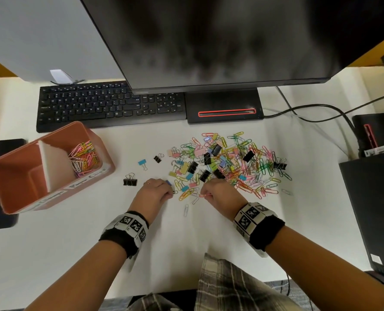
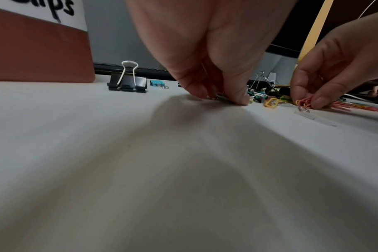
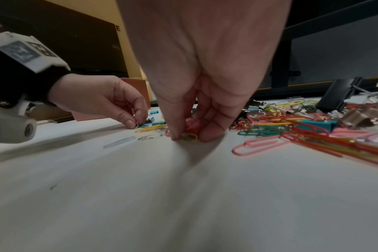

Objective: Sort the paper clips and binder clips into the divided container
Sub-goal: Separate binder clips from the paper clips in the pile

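A mixed pile of coloured paper clips and binder clips (image 1: pixel 227 162) lies on the white desk. My left hand (image 1: pixel 172 193) is at the pile's near left edge and pinches a silver wire handle (image 2: pixel 220 95), seemingly of a small blue binder clip (image 3: pixel 148 121). My right hand (image 1: pixel 203 195) pinches a few orange, pink and yellow paper clips (image 3: pixel 189 136) against the desk. The pink divided container (image 1: pixel 13 176) stands at the left. Its right compartment holds paper clips (image 1: pixel 84 158). Three stray binder clips lie apart: black (image 1: pixel 130 181), blue (image 1: pixel 142 163), small black (image 1: pixel 157 158).
A black keyboard (image 1: pixel 110 106) and the monitor base (image 1: pixel 224 108) lie behind the pile, under the monitor (image 1: pixel 220 41). Cables (image 1: pixel 321 107) run to black boxes (image 1: pixel 375 209) at the right. A lone white paper clip (image 1: pixel 186 209) lies near the hands.
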`<state>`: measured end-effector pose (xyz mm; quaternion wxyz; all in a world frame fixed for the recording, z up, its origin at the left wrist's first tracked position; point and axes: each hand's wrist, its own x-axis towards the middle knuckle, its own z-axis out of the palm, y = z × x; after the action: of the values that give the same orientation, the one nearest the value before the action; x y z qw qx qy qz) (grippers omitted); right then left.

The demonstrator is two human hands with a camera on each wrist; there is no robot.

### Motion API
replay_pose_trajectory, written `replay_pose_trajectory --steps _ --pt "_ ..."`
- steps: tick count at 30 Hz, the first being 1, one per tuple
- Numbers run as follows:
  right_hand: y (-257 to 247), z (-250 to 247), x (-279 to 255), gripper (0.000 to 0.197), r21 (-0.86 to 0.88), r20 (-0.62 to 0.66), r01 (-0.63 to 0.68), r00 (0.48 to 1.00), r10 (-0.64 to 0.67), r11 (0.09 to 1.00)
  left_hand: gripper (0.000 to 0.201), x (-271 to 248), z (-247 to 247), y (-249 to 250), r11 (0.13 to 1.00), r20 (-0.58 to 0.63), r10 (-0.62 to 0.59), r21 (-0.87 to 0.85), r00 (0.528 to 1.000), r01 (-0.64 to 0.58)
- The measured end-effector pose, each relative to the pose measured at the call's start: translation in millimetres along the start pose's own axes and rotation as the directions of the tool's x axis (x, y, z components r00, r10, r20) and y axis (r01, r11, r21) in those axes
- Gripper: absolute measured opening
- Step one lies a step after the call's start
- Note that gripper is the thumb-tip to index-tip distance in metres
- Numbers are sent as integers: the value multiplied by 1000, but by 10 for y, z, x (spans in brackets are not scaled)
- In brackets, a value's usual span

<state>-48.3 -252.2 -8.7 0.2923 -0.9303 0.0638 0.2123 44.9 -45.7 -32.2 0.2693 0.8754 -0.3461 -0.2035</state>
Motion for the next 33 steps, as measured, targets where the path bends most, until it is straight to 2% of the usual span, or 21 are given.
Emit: replay_pose_trajectory --steps 4,6,8,10,13,16,19,21,25,33 --pt "25 -9 -24 16 74 -30 11 999 -9 997 15 28 -20 20 999 9 -24 49 1000 24" --pt "-6 29 -21 11 138 -71 42 997 -33 990 16 26 -5 14 995 23 5 96 1000 -7" --pt "-67 94 14 7 161 -57 77 996 -69 984 13 17 6 13 991 40 28 128 999 -33" --pt "-116 153 65 8 136 -27 88 996 -85 987 12 24 11 11 989 48 54 136 997 -60" --pt "-140 169 143 11 89 -53 86 995 -81 992 9 28 -20 11 990 45 59 126 997 -64" --pt "-150 129 168 13 48 -58 72 996 -69 996 3 -2 -59 50 999 5 17 31 1000 -17" --pt "-131 105 159 14 61 -73 58 996 -53 996 22 64 -70 101 1000 12 6 26 1000 -7" --pt "-126 83 148 19 23 -38 39 999 -38 999 29 171 -72 102 997 52 33 64 998 -36" --pt "-135 45 137 20 -53 10 30 999 -30 998 16 332 -75 103 997 132 13 73 991 -23" --pt "-156 42 153 20 -118 71 10 997 -1 993 7 319 -17 77 998 155 -57 48 986 50"
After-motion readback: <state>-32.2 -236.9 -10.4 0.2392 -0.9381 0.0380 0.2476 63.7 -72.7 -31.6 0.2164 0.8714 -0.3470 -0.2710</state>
